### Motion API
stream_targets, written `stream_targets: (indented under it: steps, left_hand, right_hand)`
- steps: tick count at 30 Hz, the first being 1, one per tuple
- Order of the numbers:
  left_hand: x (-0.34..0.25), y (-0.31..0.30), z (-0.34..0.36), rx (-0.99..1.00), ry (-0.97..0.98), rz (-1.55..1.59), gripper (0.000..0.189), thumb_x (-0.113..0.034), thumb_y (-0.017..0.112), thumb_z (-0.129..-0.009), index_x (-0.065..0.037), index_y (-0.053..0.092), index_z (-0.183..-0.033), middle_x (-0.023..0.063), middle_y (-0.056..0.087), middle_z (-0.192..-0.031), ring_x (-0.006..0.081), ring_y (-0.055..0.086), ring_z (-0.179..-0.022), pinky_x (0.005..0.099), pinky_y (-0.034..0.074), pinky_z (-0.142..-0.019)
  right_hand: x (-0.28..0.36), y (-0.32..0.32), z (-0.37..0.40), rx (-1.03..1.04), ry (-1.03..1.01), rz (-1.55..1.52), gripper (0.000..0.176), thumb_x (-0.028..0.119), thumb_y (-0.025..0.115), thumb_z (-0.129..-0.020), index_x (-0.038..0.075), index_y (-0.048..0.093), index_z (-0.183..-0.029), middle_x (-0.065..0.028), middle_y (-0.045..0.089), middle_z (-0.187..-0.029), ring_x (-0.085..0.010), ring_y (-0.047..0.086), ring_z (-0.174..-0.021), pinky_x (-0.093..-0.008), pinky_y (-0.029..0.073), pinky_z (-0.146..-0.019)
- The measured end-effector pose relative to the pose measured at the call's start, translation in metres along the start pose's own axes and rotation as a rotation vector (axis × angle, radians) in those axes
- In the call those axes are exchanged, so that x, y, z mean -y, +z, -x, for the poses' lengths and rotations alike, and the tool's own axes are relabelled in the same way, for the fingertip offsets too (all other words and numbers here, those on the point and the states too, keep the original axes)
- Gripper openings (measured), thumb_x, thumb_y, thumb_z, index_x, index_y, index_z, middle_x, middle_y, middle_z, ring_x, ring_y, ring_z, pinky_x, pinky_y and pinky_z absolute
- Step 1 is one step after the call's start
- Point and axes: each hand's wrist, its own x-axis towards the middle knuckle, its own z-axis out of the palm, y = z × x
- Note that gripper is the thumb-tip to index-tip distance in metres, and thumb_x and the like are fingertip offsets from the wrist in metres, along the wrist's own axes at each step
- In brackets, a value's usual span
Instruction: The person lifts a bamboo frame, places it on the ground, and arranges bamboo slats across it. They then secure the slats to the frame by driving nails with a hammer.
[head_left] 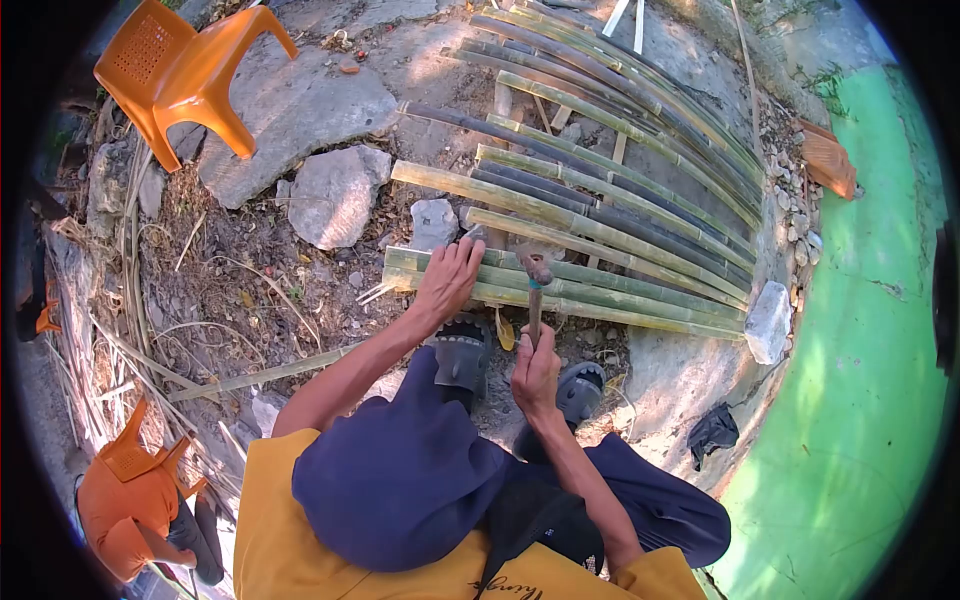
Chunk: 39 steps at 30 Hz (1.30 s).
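My right hand (536, 372) is wrapped round the wooden handle of a hammer (537, 270). The hammer stands upright, its head in front of the nearest bamboo poles. My left hand (450, 278) lies over the left end of a green bamboo pole (590, 276), fingers bent and close together on it. A small greyish tip shows by those fingertips, too small to name. Just below runs another green bamboo pole (620, 314). Thin pale strips (375, 293) stick out at the left ends of these poles.
More bamboo poles (600, 185) lie side by side beyond my hands. Stones (338, 197) and an orange plastic chair (190, 80) are at the upper left. A pale block (768, 322) sits at the poles' right ends. A person in orange (135, 510) is at lower left.
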Motion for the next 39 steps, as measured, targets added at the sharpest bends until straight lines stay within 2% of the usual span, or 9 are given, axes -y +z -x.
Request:
stream_targets:
  steps: [3,8,14,19,25,28,32,36,39]
  left_hand:
    - [0.002,0.003,0.0,0.018,-0.018,0.008,0.048,-0.012,0.055,-0.089,0.001,0.051,-0.135,0.0141,0.055,-0.114,0.0269,0.056,-0.098,0.04,0.043,-0.084]
    - [0.001,-0.001,0.001,0.001,-0.013,0.046,0.048,-0.012,0.056,-0.088,0.001,0.051,-0.134,0.0144,0.055,-0.113,0.0276,0.057,-0.098,0.0402,0.043,-0.085]
    - [0.001,0.003,0.001,0.033,-0.029,0.03,0.048,-0.011,0.055,-0.089,0.001,0.05,-0.135,0.0156,0.054,-0.114,0.0292,0.057,-0.099,0.0406,0.044,-0.087]
    - [-0.001,0.001,0.003,0.029,-0.024,0.037,0.047,-0.01,0.054,-0.09,0.001,0.05,-0.135,0.0155,0.053,-0.113,0.0289,0.057,-0.098,0.0408,0.043,-0.087]
    - [0.002,0.003,0.0,0.024,-0.022,0.022,0.046,-0.01,0.053,-0.091,0.001,0.05,-0.135,0.0155,0.053,-0.113,0.029,0.057,-0.099,0.0413,0.043,-0.087]
    - [-0.001,0.002,0.002,0.05,-0.025,0.052,0.046,-0.009,0.053,-0.089,0.001,0.049,-0.134,0.0161,0.053,-0.114,0.0303,0.057,-0.099,0.0419,0.043,-0.086]
    - [0.001,0.005,0.002,0.008,-0.025,0.044,0.047,-0.007,0.053,-0.088,0.001,0.047,-0.134,0.0163,0.053,-0.114,0.0314,0.057,-0.098,0.0422,0.042,-0.086]
    - [-0.001,0.004,0.003,0.035,-0.017,0.033,0.047,-0.008,0.054,-0.088,0.001,0.047,-0.134,0.0161,0.053,-0.114,0.0314,0.057,-0.098,0.042,0.042,-0.085]
    - [0.0,0.001,0.0,0.055,-0.039,0.053,0.047,-0.008,0.053,-0.088,0.0,0.047,-0.133,0.0162,0.053,-0.114,0.0317,0.057,-0.098,0.0417,0.042,-0.085]
  right_hand:
    - [-0.012,0.009,-0.009,0.067,-0.012,0.061,0.023,0.017,0.047,-0.109,0.001,0.051,-0.125,-0.0255,0.067,-0.082,-0.0488,0.068,-0.076,-0.054,0.05,-0.064]
    - [0.027,-0.01,-0.008,-0.055,-0.047,-0.075,0.02,0.014,0.047,-0.108,0.001,0.051,-0.123,-0.0268,0.066,-0.081,-0.0488,0.068,-0.075,-0.0536,0.049,-0.062]
    - [-0.016,0.014,-0.007,-0.009,-0.123,0.023,0.021,0.015,0.048,-0.108,0.0,0.051,-0.123,-0.0257,0.064,-0.078,-0.0469,0.067,-0.07,-0.0527,0.049,-0.061]
    - [-0.001,0.006,-0.001,-0.043,-0.022,-0.072,0.02,0.016,0.048,-0.109,0.001,0.051,-0.122,-0.0275,0.065,-0.08,-0.0512,0.066,-0.074,-0.0546,0.048,-0.062]
    - [0.0,0.01,-0.011,-0.046,-0.115,0.01,0.015,0.014,0.047,-0.109,0.001,0.052,-0.115,-0.0168,0.057,-0.069,-0.0342,0.062,-0.059,-0.0447,0.045,-0.056]
    - [0.013,0.0,0.0,-0.088,-0.058,-0.146,0.016,0.015,0.048,-0.109,0.001,0.05,-0.115,-0.0278,0.061,-0.077,-0.0525,0.064,-0.075,-0.0537,0.047,-0.062]
    - [-0.025,0.02,-0.007,0.043,-0.063,0.06,0.019,0.014,0.047,-0.108,0.001,0.05,-0.121,-0.0276,0.064,-0.081,-0.0519,0.065,-0.075,-0.0554,0.049,-0.063]
    - [-0.004,0.007,-0.004,0.019,0.005,-0.023,0.019,0.013,0.047,-0.107,0.001,0.048,-0.121,-0.0283,0.064,-0.081,-0.053,0.065,-0.078,-0.0575,0.048,-0.064]
    - [-0.011,0.011,-0.002,-0.111,-0.096,-0.109,0.016,0.014,0.047,-0.108,0.001,0.051,-0.117,-0.0271,0.061,-0.075,-0.0511,0.064,-0.072,-0.0544,0.046,-0.061]
